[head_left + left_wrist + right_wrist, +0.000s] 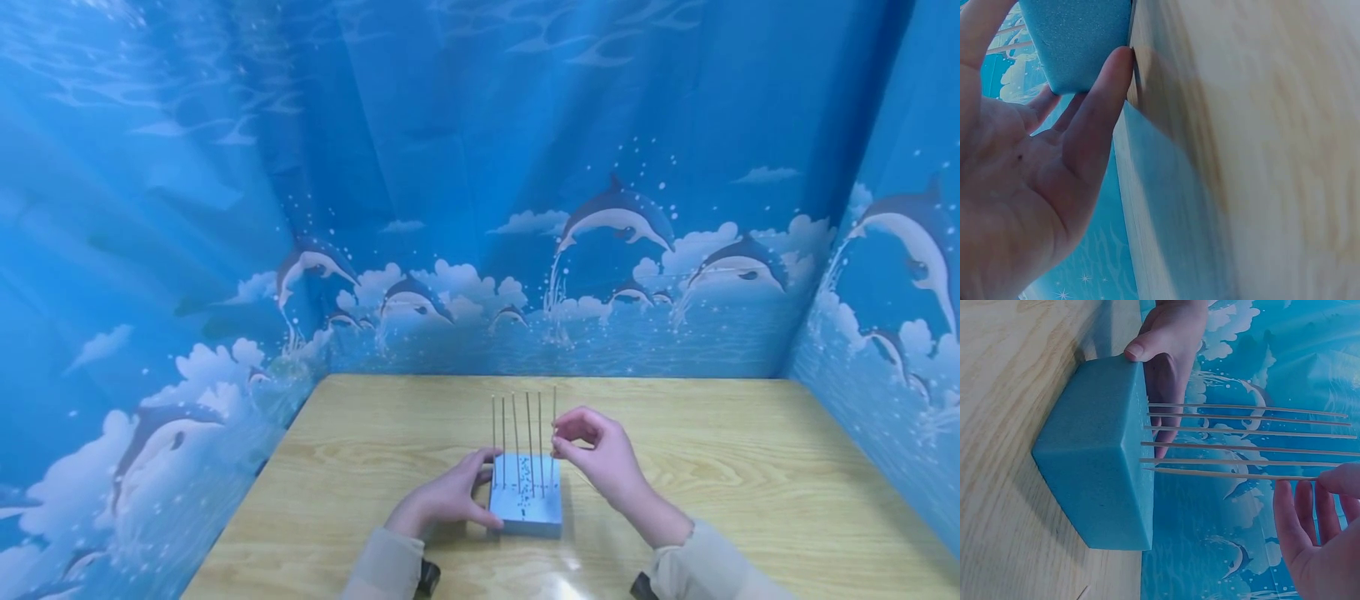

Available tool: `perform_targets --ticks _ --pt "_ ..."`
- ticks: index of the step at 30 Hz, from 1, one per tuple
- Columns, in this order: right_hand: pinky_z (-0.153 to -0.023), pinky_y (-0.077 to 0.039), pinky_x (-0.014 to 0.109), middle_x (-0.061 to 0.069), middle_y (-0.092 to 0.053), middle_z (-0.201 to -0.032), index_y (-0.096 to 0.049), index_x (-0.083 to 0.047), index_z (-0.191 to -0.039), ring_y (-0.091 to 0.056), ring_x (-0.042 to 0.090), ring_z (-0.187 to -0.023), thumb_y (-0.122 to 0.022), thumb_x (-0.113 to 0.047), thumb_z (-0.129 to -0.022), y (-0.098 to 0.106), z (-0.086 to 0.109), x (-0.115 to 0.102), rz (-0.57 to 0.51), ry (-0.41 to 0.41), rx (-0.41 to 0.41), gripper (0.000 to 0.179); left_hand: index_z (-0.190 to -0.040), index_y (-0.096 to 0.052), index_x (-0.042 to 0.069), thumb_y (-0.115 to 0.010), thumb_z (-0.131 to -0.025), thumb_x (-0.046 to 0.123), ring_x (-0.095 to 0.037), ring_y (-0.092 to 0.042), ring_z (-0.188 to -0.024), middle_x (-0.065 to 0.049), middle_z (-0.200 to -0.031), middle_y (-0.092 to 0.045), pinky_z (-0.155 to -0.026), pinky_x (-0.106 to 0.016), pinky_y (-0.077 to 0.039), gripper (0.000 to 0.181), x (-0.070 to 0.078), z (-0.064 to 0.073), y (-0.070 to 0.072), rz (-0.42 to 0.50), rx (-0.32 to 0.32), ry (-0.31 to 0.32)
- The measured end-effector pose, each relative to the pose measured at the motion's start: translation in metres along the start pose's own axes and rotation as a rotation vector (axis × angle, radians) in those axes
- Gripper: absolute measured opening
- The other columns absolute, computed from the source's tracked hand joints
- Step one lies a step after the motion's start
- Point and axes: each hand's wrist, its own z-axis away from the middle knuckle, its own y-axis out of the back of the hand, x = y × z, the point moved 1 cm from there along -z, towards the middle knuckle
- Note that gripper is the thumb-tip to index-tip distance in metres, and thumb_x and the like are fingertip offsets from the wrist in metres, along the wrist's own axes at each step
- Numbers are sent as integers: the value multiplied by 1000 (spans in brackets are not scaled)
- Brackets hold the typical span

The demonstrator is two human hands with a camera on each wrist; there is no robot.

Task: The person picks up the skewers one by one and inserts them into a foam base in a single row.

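Observation:
A blue foam block [543,510] sits on the table, with several thin wooden skewers [1247,432] standing upright in its top in a row. My left hand [450,493] holds the block at its left side, the thumb by the near corner and the other fingers at the far side. Between thumb and fingertips, my right hand [606,454] pinches another skewer [1229,475] at the right end of the row. Its pointed lower end is right at the foam's top face, and it leans slightly relative to the others. Small dark holes dot that face.
The block rests on a wood-grain table [712,450]. Blue curtains [465,200] printed with dolphins and clouds hang behind and at both sides. In the right wrist view, the end of a thin stick [1083,592] shows on the tabletop near the block.

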Motion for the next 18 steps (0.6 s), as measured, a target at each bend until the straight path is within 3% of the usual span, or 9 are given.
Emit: perform_targets --ticks 11,18 --pt "-73 -63 26 16 -71 -92 -67 -1 -102 -71 28 -84 -71 5 -83 -4 -1 4 33 23 -15 21 -156 -22 12 -89 -67 30 -27 -44 -141 -12 -161 -28 -122 -50 -29 113 1 1 -1 9 0 4" --pt "-75 -63 25 11 -71 -90 -67 -2 -102 -71 25 -84 -71 5 -82 -7 -2 10 85 21 -4 21 -156 -23 12 -89 -66 30 -27 -45 -141 -12 -161 -29 -122 -50 -29 113 2 1 0 3 2 10"
